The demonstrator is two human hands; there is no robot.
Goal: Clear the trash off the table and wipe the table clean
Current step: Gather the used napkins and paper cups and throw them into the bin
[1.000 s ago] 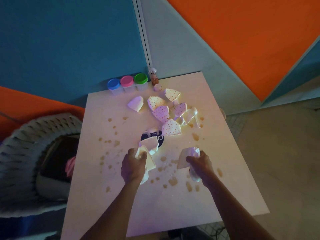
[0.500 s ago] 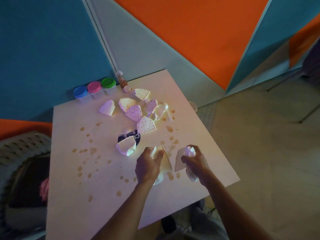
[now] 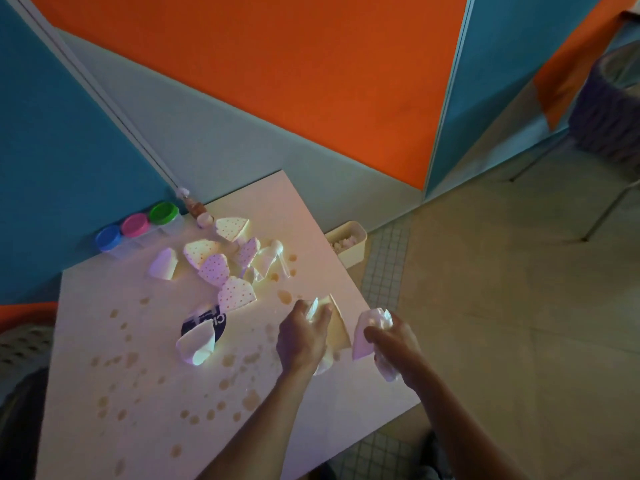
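My left hand (image 3: 302, 336) grips a bunch of crumpled white paper pieces (image 3: 337, 329) above the right part of the white table (image 3: 138, 410). My right hand (image 3: 393, 341) holds more crumpled white scraps (image 3: 370, 323) near the table's right edge. Several torn dotted paper pieces (image 3: 235, 294) lie scattered at the table's far middle. A torn white cup piece (image 3: 195, 342) rests on a dark label scrap (image 3: 216, 322). Brown spill spots (image 3: 249, 398) dot the tabletop.
Three tubs with blue, pink and green lids (image 3: 135, 225) stand at the far left corner beside a small bottle (image 3: 192, 206). A cream bin (image 3: 348, 242) sits on the floor past the right edge. A woven basket (image 3: 20, 344) is at left, a chair (image 3: 609, 109) at far right.
The view has swung to the right, revealing the cream bin and the chair. Both hands, still holding paper scraps, have moved toward the table's right edge.
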